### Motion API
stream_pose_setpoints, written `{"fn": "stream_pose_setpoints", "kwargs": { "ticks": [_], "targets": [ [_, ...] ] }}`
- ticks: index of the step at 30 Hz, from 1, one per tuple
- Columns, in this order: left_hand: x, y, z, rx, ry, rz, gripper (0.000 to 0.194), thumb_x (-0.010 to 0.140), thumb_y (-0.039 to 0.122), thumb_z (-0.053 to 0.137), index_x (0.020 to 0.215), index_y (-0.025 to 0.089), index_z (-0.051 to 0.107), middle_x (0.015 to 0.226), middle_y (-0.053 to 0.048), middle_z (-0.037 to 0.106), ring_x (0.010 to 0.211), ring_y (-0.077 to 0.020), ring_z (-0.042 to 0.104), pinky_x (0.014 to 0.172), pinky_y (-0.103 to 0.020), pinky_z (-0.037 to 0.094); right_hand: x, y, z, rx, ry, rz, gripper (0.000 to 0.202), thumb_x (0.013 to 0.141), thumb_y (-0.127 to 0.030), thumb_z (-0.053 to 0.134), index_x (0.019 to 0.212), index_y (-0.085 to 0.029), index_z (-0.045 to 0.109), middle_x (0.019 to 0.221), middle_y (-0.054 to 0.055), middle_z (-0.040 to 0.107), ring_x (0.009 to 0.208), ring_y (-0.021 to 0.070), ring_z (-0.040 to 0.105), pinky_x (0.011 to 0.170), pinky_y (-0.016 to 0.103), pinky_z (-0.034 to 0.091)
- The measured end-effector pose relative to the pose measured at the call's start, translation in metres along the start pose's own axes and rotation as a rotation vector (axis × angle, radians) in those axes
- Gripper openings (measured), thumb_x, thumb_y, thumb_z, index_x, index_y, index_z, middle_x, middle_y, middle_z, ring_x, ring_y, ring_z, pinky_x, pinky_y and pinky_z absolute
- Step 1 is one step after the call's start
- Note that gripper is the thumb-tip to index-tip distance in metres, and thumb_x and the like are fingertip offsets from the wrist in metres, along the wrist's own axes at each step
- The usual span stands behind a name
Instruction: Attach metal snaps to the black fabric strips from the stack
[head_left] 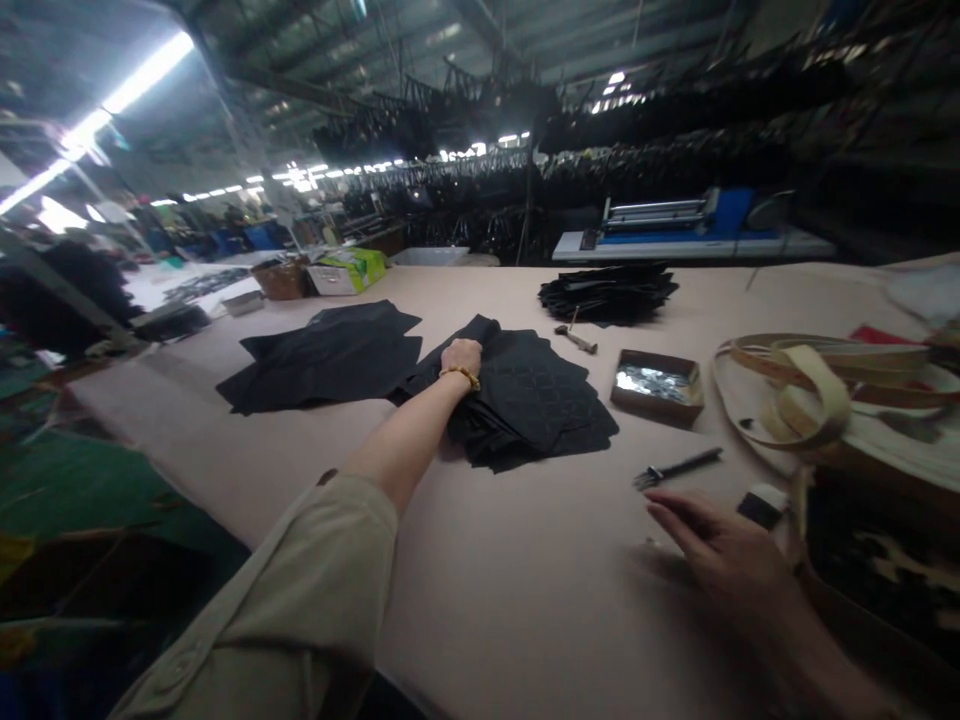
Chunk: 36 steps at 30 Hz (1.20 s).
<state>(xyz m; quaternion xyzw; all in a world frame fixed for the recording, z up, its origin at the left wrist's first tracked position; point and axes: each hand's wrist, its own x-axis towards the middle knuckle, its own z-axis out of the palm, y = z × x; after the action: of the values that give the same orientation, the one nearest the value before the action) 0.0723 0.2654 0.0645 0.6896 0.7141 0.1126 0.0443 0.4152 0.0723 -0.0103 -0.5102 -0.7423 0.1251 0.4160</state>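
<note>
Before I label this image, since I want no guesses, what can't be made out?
Head view, left hand: fingertips hidden by its knuckles.
Head view, right hand: blur obscures whether it holds anything.
Head view, shiny pieces in the brown box: too small and glary to identify.

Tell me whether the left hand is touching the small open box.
No, the left hand grips black sheets, apart from the box.

Black, faintly line-patterned sheets (544, 395); pinkish-beige tabletop (517, 570)

No lettering or numbers can be read.
</note>
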Motion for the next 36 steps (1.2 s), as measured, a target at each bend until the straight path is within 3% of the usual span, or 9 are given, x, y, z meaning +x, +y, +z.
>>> {"fn": "stream_pose_setpoints", "kwargs": {
  "ticks": [4,8,12,15,19,21,24,30,36],
  "targets": [
    [-0.003,0.006,-0.007,0.007,0.007,-0.108,0.035,0.094,0.035,0.059,0.121,0.015,0.057,0.122,-0.010,0.059,0.106,-0.0219,0.061,0.090,-0.043,0.054,0.000,-0.012,0.016,0.040,-0.082,-0.099,0.035,0.089,-0.052,0.059,0.091,-0.021,0.075,0.087,0.006,0.074,0.073,0.0219,0.071,0.062,0.032,0.059],
    [-0.016,0.025,-0.026,-0.082,0.038,0.002,0.030,0.095,0.031,0.057,0.120,0.014,0.058,0.118,-0.010,0.062,0.107,-0.0220,0.061,0.094,-0.045,0.051,-0.004,-0.023,0.012,0.097,-0.100,-0.107,0.028,0.088,-0.045,0.064,0.097,-0.020,0.074,0.086,0.005,0.072,0.064,0.0165,0.069,0.055,0.026,0.058],
    [-0.065,0.053,-0.029,-0.274,-0.009,0.271,0.042,0.090,0.012,0.052,0.131,0.020,0.052,0.107,-0.005,0.069,0.101,-0.0168,0.063,0.096,-0.032,0.048,-0.009,-0.052,0.005,0.226,-0.093,-0.166,0.013,0.091,-0.029,0.063,0.098,-0.020,0.070,0.089,0.004,0.071,0.076,0.0155,0.069,0.068,0.024,0.059],
    [-0.122,0.068,-0.010,-0.531,-0.176,0.410,0.036,0.084,0.007,0.052,0.115,0.021,0.063,0.099,-0.001,0.071,0.091,-0.0150,0.065,0.085,-0.026,0.050,-0.011,-0.073,0.002,0.338,-0.094,-0.209,0.010,0.092,-0.019,0.059,0.099,-0.020,0.066,0.090,0.004,0.069,0.081,0.0139,0.067,0.071,0.023,0.056],
    [-0.187,0.076,0.026,-1.259,-0.585,0.194,0.013,0.081,0.021,0.061,0.091,0.016,0.067,0.083,-0.001,0.069,0.072,-0.0126,0.063,0.068,-0.024,0.049,-0.015,-0.080,0.008,0.354,-0.113,-0.180,0.016,0.092,-0.017,0.059,0.104,-0.020,0.069,0.088,0.004,0.064,0.076,0.0117,0.063,0.063,0.020,0.052],
    [-0.204,0.078,0.039,-1.477,-0.716,0.047,0.023,0.079,0.033,0.069,0.092,0.015,0.067,0.081,-0.001,0.068,0.068,-0.0110,0.061,0.066,-0.023,0.048,-0.017,-0.078,0.011,0.346,-0.105,-0.094,0.017,0.090,-0.019,0.063,0.106,-0.021,0.069,0.086,0.003,0.064,0.072,0.0112,0.062,0.060,0.020,0.050],
    [-0.213,0.079,0.048,-1.597,-0.748,-0.064,0.034,0.074,0.040,0.076,0.094,0.014,0.068,0.083,-0.002,0.069,0.070,-0.0115,0.061,0.068,-0.023,0.048,-0.021,-0.076,0.013,0.405,-0.073,0.010,0.015,0.084,-0.020,0.072,0.097,-0.022,0.068,0.083,0.000,0.065,0.073,0.0124,0.063,0.064,0.022,0.051],
    [-0.219,0.080,0.045,-1.556,-0.613,-0.129,0.030,0.072,0.035,0.080,0.089,0.013,0.070,0.080,-0.002,0.070,0.068,-0.0110,0.060,0.065,-0.021,0.047,-0.021,-0.082,0.008,0.434,-0.085,-0.115,0.023,0.083,-0.008,0.069,0.099,-0.024,0.069,0.090,0.001,0.065,0.078,0.0116,0.063,0.064,0.022,0.050],
    [-0.224,0.077,0.044,-1.762,-0.866,-0.254,0.038,0.065,0.035,0.086,0.091,0.013,0.071,0.079,-0.002,0.070,0.069,-0.0108,0.063,0.069,-0.021,0.049,-0.022,-0.077,0.014,0.405,-0.092,0.019,0.019,0.085,-0.011,0.069,0.100,-0.024,0.070,0.089,0.001,0.066,0.079,0.0123,0.064,0.067,0.023,0.051]
  ]
}}
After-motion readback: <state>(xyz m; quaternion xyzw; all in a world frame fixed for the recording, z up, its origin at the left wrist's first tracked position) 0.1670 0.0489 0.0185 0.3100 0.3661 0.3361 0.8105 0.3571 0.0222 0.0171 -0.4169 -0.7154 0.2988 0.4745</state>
